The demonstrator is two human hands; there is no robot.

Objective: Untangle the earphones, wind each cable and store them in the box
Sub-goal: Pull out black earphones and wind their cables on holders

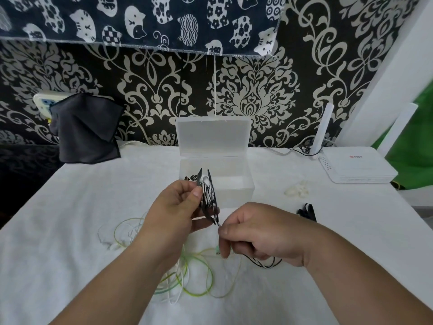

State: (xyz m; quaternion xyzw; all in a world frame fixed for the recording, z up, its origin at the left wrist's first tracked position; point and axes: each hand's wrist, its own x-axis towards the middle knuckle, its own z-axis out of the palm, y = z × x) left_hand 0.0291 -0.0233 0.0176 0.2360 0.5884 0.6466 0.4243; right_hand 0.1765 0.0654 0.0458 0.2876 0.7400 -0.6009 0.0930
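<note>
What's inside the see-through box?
Something black-and-white, likely a wound cable, shows at the left of the box. The right part looks bare. The bundle held by the left hand covers part of the front, so I can't see there.

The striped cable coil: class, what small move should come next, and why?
Probably one more turn round the coil: the left hand holds it, the right hand pinches the strand just below it, and dark cable under that hand looks unwound.

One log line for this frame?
phase: winding | left hand: holds striped coil | right hand: pinches its end | box: open, lid up | green cable: loose on table
</note>
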